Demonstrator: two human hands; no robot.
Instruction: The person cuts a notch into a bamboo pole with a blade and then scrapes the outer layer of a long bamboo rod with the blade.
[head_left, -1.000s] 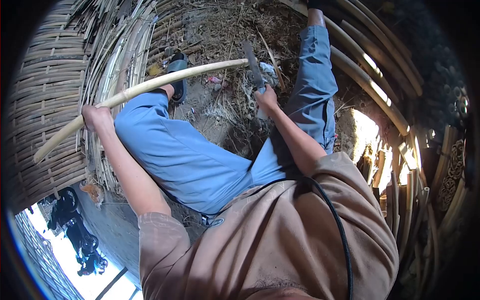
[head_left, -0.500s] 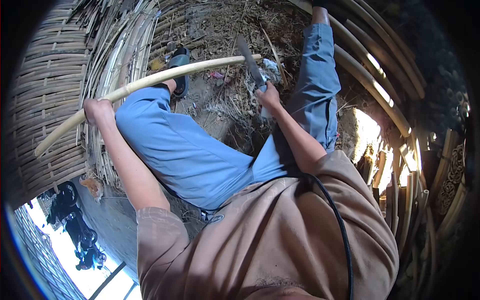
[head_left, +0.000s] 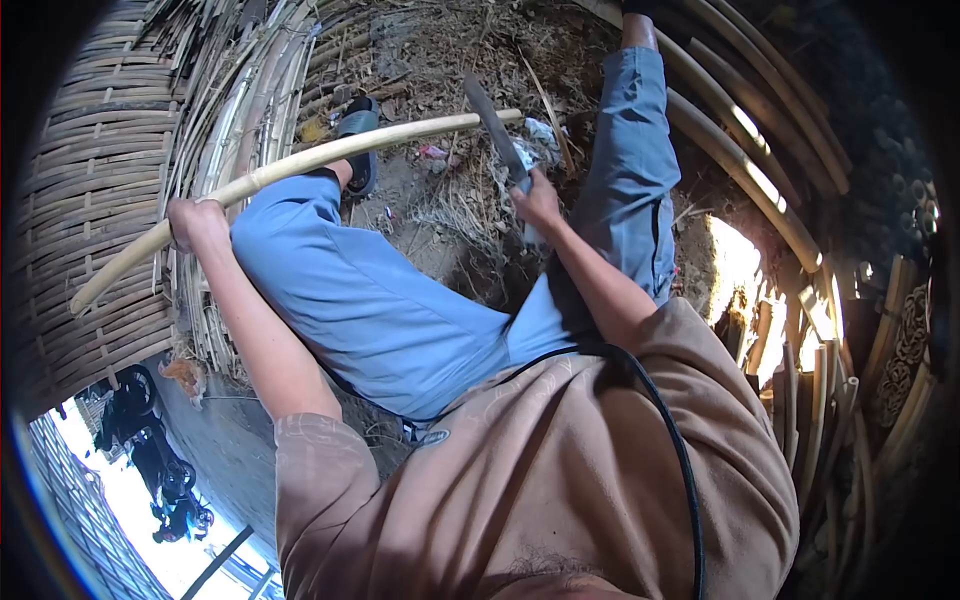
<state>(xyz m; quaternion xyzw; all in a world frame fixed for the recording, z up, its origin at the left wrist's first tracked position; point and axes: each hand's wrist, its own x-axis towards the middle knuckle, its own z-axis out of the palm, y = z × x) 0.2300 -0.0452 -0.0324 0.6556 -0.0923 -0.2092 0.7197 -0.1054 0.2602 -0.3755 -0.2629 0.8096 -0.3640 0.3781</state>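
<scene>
A long, pale, slightly curved bamboo pole (head_left: 330, 152) slants across the view, over the knee in blue trousers. My left hand (head_left: 197, 222) is wrapped round it toward its lower left end. My right hand (head_left: 538, 203) grips the handle of a large knife (head_left: 492, 125), whose dark blade points up and left. The blade crosses the pole close to its far right end; whether it touches the pole cannot be made out.
Woven bamboo panels (head_left: 105, 180) and split strips (head_left: 245, 110) lie at the left. Thick bamboo poles (head_left: 735, 150) run along the right, with cut pieces (head_left: 820, 400) below them. Dry litter covers the ground (head_left: 440, 60). A motorcycle (head_left: 155, 450) stands at the lower left.
The knife's blade has tilted a little further left, and my right hand has shifted slightly downward. The pole and my left hand have hardly moved.
</scene>
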